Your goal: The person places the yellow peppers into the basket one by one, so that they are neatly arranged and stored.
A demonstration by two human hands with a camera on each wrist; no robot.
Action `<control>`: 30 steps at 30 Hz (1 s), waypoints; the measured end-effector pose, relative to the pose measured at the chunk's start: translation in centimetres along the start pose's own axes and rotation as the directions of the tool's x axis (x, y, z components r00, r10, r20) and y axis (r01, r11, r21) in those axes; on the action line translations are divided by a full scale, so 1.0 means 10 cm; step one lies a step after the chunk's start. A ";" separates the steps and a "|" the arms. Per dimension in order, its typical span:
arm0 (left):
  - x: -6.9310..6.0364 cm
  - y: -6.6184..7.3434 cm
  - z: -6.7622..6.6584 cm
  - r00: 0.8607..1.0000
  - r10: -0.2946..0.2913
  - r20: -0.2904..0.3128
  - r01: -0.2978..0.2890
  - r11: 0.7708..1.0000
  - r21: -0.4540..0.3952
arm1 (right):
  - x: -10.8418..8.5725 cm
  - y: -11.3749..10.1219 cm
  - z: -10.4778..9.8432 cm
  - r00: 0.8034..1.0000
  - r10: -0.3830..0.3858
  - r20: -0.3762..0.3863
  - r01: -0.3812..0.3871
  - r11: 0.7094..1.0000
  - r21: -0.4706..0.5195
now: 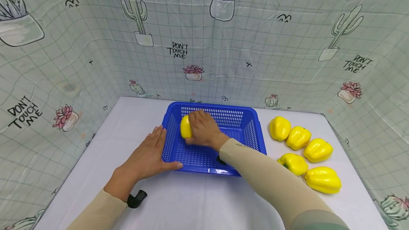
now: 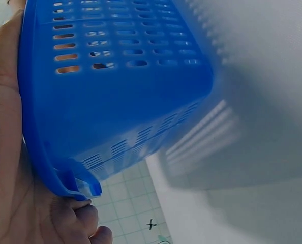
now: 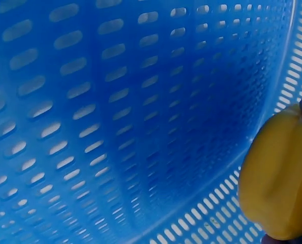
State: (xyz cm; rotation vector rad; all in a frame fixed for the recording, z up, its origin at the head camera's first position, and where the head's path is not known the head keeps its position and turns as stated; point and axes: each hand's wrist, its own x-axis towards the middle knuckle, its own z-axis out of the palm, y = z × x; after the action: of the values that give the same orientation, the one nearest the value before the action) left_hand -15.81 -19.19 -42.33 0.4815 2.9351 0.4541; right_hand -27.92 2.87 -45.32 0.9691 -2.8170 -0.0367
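A blue perforated plastic basket [image 1: 220,169] stands on the white table. Inside its left part, my right hand [image 1: 203,127] grips a yellow bell pepper [image 1: 185,127], fingers on the far side and thumb on the near side. The right wrist view shows the same bell pepper [image 3: 275,178] close to the slotted wall. At the basket's near left corner my left hand [image 1: 148,155] rests against the rim, fingers straight and thumb spread along the front edge. From the left wrist, the basket's outer wall [image 2: 115,96] fills much of the view, the palm beside its rim.
Several yellow bell peppers [image 1: 298,137] lie on the table [image 1: 127,123] to the right of the basket. A grey-green grid cloth [image 1: 204,52] with printed cacti hangs behind and at both sides. A black wrist device [image 1: 137,199] sits at the left wrist.
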 end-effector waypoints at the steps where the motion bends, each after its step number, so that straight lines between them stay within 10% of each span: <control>1: 0.00 0.00 0.00 1.000 -0.001 0.000 0.001 1.000 0.000 | 0.01 -0.01 0.01 1.000 0.001 0.011 -0.001 1.000 -0.001; 30: 0.00 0.00 0.00 1.000 0.005 -0.001 -0.005 1.000 -0.016 | 0.14 -0.10 0.09 0.987 0.035 0.156 -0.043 0.998 0.047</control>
State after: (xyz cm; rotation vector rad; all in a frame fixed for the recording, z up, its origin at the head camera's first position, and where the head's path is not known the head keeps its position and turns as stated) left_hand -15.79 -19.24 -42.32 0.4872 2.9295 0.4785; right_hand -28.56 1.17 -46.13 0.9607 -2.9921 -0.0384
